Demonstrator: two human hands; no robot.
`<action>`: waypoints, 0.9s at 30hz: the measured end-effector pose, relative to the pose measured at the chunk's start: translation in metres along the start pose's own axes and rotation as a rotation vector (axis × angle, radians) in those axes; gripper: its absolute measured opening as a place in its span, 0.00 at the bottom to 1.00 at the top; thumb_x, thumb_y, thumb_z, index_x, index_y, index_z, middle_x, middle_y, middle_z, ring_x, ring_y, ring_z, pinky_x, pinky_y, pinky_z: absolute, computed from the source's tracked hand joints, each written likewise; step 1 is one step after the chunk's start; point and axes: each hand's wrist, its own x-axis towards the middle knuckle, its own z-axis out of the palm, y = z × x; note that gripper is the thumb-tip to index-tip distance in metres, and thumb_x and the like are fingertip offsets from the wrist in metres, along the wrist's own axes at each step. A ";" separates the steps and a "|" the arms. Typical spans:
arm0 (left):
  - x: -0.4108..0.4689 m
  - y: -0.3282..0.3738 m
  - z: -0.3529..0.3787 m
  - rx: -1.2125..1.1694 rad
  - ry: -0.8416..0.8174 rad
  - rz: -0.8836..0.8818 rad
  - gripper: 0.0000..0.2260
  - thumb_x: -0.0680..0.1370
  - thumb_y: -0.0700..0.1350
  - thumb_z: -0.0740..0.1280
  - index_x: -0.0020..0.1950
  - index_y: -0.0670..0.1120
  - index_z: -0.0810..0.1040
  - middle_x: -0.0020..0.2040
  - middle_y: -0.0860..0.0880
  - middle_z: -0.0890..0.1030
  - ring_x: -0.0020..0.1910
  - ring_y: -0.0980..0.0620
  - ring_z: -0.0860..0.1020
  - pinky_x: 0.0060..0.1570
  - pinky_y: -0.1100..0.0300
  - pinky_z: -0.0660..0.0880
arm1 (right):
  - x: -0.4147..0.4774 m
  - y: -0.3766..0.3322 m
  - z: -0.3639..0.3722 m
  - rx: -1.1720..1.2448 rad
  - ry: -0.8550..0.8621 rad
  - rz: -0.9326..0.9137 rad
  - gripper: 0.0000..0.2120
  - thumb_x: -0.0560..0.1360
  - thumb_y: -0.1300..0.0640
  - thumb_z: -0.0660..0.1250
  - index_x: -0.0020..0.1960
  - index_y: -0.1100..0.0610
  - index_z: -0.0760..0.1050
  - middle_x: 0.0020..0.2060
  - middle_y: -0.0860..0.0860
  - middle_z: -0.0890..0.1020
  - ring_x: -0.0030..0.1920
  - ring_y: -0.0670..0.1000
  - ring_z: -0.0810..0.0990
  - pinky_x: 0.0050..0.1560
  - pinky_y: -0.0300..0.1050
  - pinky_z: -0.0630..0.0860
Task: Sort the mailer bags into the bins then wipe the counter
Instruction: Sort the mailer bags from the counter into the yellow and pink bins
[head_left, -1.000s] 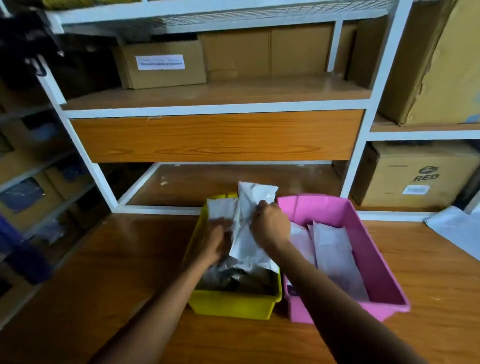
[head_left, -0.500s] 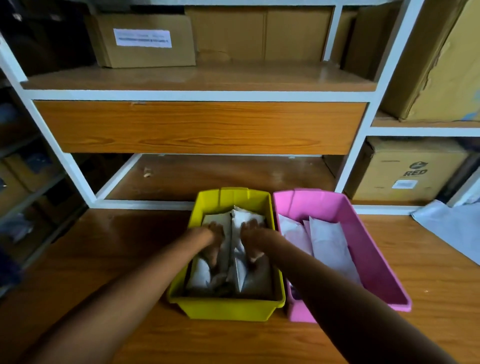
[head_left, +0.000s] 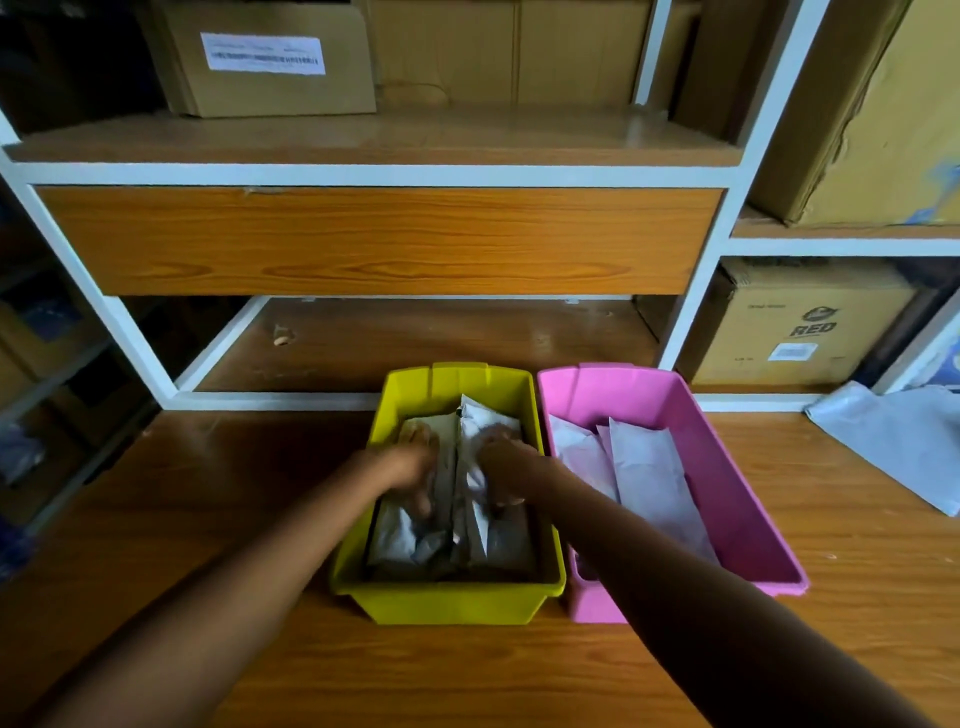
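Both grips are down inside the yellow bin (head_left: 447, 603) at the centre of the frame. Of the two, the right grip (head_left: 506, 467) has its fingers curled into a crumpled white bag (head_left: 485, 423) and pinches it. The left grip (head_left: 408, 470) lies just beside it on the other bags (head_left: 397, 540), fingers bent downward, too blurred to tell whether it holds any. Just right of the yellow bin, the pink bin (head_left: 737, 483) holds several flat bags (head_left: 649, 467). Both bins stand on the tabletop (head_left: 208, 467). A loose bag (head_left: 893, 441) lies at the right edge of the frame.
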 end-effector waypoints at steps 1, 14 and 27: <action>-0.010 0.001 -0.009 -0.031 0.024 0.025 0.53 0.69 0.52 0.76 0.77 0.39 0.41 0.77 0.41 0.37 0.77 0.40 0.41 0.75 0.48 0.52 | -0.005 0.004 -0.004 0.067 0.067 0.011 0.23 0.74 0.59 0.67 0.66 0.69 0.69 0.67 0.66 0.70 0.70 0.64 0.67 0.70 0.56 0.65; -0.062 0.193 -0.008 -0.679 1.067 0.522 0.25 0.77 0.51 0.62 0.73 0.42 0.68 0.74 0.46 0.66 0.75 0.50 0.63 0.72 0.58 0.61 | -0.198 0.119 0.032 0.716 1.066 0.283 0.24 0.75 0.52 0.67 0.69 0.56 0.70 0.65 0.51 0.75 0.63 0.53 0.75 0.57 0.55 0.77; 0.029 0.495 -0.033 -0.668 0.855 0.667 0.24 0.78 0.47 0.65 0.74 0.46 0.67 0.73 0.48 0.66 0.73 0.53 0.62 0.69 0.65 0.56 | -0.331 0.370 0.127 0.754 1.042 0.673 0.21 0.76 0.55 0.68 0.68 0.53 0.71 0.60 0.50 0.76 0.54 0.48 0.78 0.48 0.46 0.79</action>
